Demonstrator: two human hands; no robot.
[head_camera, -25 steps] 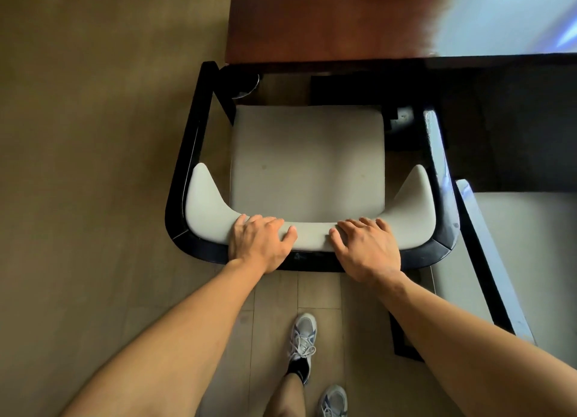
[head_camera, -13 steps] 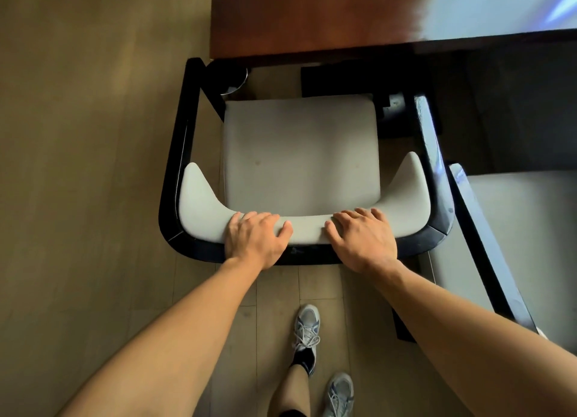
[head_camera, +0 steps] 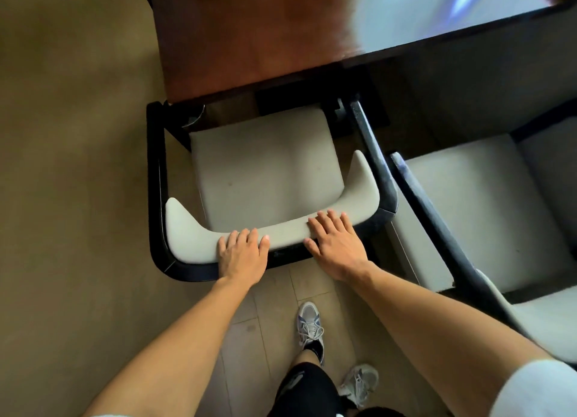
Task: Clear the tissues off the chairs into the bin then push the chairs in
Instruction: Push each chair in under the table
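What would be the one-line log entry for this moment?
step: push chair in | left hand: flat on backrest | right hand: flat on backrest | seat: no tissue | table: ahead

- Chair point(head_camera: 265, 173): matt pale cloth on seat and curved backrest pad, smooth and lightly mottled; frame black, glossy lacquer, with scuffed pale edges at the corners.
- Second chair point(head_camera: 468, 223) just beside it: same pale matt upholstery, same dark glossy rail, dusty-looking sheen along the top.
- Table point(head_camera: 249, 35): reddish-brown wood, polished to a high gloss, with a bright window reflection across the right part.
- Floor point(head_camera: 62, 198): matt brownish surface, possibly carpet or wood-look planks, blurred at the left; plank seams plain near the feet.
- Shoes point(head_camera: 309, 326): grey mesh fabric, white laces.
- Shorts: black cloth, matt.
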